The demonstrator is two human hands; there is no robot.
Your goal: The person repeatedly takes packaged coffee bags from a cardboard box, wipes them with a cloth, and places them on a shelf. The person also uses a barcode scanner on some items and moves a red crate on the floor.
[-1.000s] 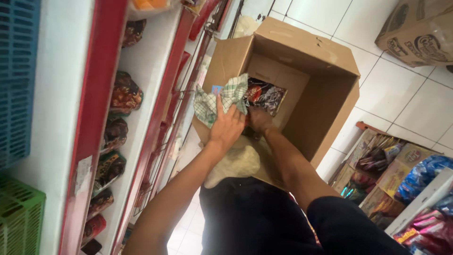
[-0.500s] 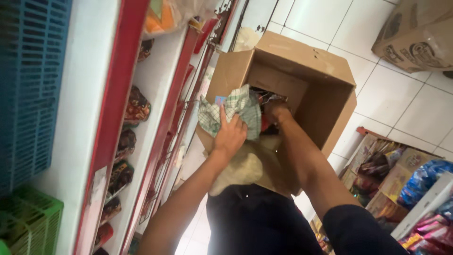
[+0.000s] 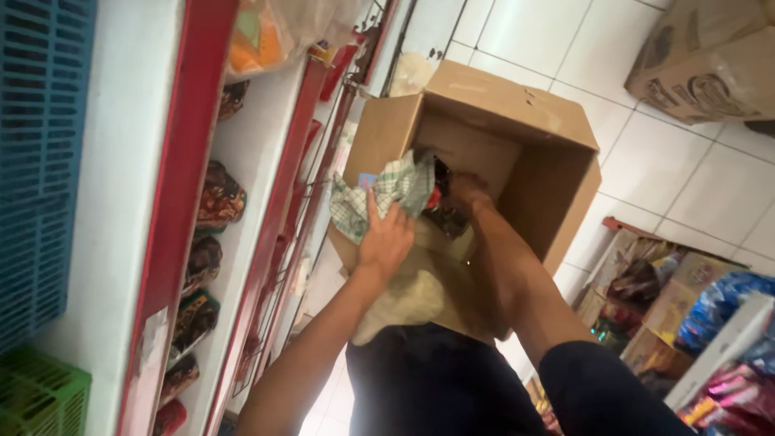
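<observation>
An open brown cardboard box (image 3: 517,121) rests against my body, tilted toward the shelves. My left hand (image 3: 386,241) grips a green-and-white checked packet (image 3: 387,190) at the box's near rim. My right hand (image 3: 468,192) reaches down inside the box among dark red packets (image 3: 442,211); its fingers are partly hidden, so I cannot tell whether it holds one. A pale cloth (image 3: 404,295) hangs below the box at my waist.
A white shelf unit with red edges (image 3: 182,202) stands on the left, lined with dark patterned packets (image 3: 219,198). Blue (image 3: 40,145) and green (image 3: 36,396) crates sit far left. Another carton (image 3: 710,60) lies on the white tiled floor. Colourful packaged goods (image 3: 686,315) fill the right.
The view has tilted and moved closer to the box. My left hand has lifted the checked packet slightly toward the rim, and my right hand has reached deeper inside.
</observation>
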